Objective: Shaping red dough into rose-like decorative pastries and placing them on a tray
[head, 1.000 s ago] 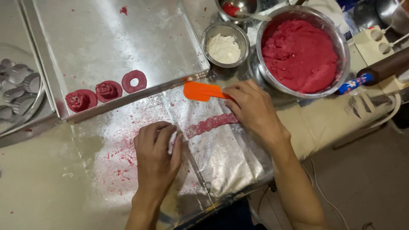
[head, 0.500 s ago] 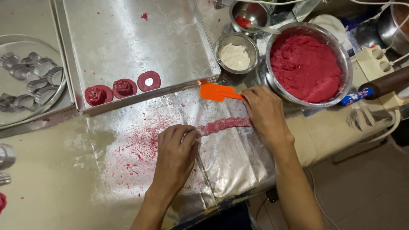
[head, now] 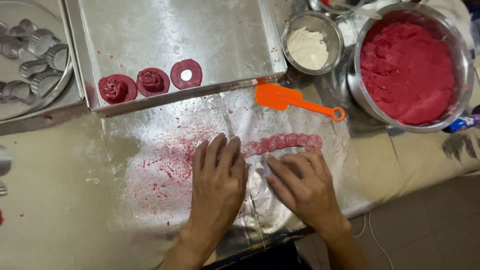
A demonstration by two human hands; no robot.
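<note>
1. I see the strip of red dough discs [head: 282, 143] lying on the plastic-covered work surface [head: 165, 165], its long axis running left to right across my view, with the right end curving slightly down; the left end disappears under my left fingers.
2. My left hand [head: 218, 182] lies flat, palm down, fingers together and extended, the fingertips on the left end of the strip. It grasps nothing.
3. My right hand [head: 304, 186] lies just beside it, fingers spread flat on the plastic below the strip's middle, also grasping nothing; whether its fingertips touch the dough I cannot tell.
4. One orange spatula [head: 292, 100] lies above the strip, blade to the left, handle pointing right and slightly down.
5. On the metal tray [head: 175, 30] I count three red dough pieces [head: 151, 81] in a row along the near edge: two rolled rosettes and one ring with a hole.
6. One small steel bowl of white flour [head: 312, 44] stands beside one large steel bowl of red dough [head: 410, 65].
7. At far left, a round dish holds several fluted metal moulds [head: 35, 57]; at least six show.
8. A blue-and-white package [head: 462, 123] pokes in at the right edge.
</note>
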